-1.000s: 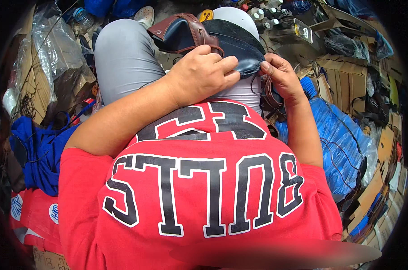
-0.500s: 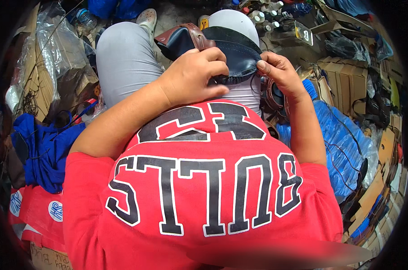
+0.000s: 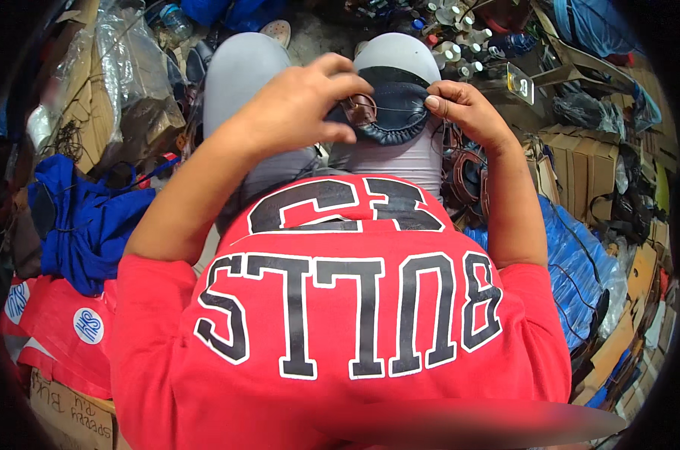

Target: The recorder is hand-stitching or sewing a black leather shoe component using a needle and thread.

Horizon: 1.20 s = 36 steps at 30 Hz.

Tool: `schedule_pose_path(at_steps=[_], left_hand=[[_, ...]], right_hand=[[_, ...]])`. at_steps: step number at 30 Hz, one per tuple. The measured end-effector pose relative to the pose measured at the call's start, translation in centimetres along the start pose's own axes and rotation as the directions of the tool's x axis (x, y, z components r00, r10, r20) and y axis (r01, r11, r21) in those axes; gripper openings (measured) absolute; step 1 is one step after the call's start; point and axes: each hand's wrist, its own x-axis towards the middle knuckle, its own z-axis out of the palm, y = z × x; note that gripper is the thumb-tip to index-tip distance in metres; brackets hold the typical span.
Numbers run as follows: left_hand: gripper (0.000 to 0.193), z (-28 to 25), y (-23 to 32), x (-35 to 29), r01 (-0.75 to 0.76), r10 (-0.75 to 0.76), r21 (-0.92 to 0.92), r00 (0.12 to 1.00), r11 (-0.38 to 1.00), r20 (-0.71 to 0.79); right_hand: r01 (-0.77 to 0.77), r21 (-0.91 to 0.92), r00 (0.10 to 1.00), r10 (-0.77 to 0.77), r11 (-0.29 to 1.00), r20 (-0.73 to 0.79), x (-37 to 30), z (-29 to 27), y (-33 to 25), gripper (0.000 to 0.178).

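A shoe upper of black and brown leather [image 3: 394,105] lies over my right knee, its lower edge gathered into puckers. My right hand [image 3: 471,112] pinches its right end between thumb and fingers. A thin thread [image 3: 396,110] stretches across the dark leather toward the brown part. My left hand [image 3: 302,105] is raised at the upper's left side, slightly blurred, with thumb and fingers wide apart. Whether the thread reaches the left fingers cannot be made out. The left hand hides part of the upper's left end.
Several small bottles [image 3: 460,49] stand beyond my right knee. Cardboard boxes [image 3: 580,161] and a blue plastic-wrapped bundle [image 3: 568,262] lie to the right. Blue cloth [image 3: 77,232], clear plastic sheeting [image 3: 118,67] and red bags [image 3: 62,330] crowd the left side.
My left hand has moved left and up, off the front of the upper. The upper has turned, its brown part now lower, and the gathered edge and thread show. My left knee has shifted right.
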Motion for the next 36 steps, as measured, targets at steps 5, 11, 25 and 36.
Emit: schedule_pose_path(at_steps=[5, 11, 25, 36], left_hand=[[0.063, 0.9, 0.4, 2.7, 0.009, -0.022, 0.067, 0.98, 0.998, 0.199], [0.042, 0.7, 4.4, 6.1, -0.112, 0.123, 0.21, 0.992, 0.971, -0.038], [0.035, 0.9, 1.7, 12.4, 0.042, -0.075, -0.164, 0.977, 0.986, -0.201], [0.022, 3.9, -2.1, 16.5, 0.354, -0.336, -0.265, 0.935, 0.897, 0.11]], right_hand=[[0.001, 0.099, 1.0, -0.003, 0.995, 0.02, 0.2, -1.3, 0.5, 0.024], [0.346, -0.016, 0.599, -0.234, 0.938, -0.766, -2.2, -2.6, -0.2, 0.031], [0.207, 0.187, 0.756, -0.036, 0.96, -0.654, 0.3, 1.3, 3.8, 0.037], [0.085, 0.31, 0.805, 0.118, 0.947, -0.582, 1.7, 0.4, 3.4, 0.034]])
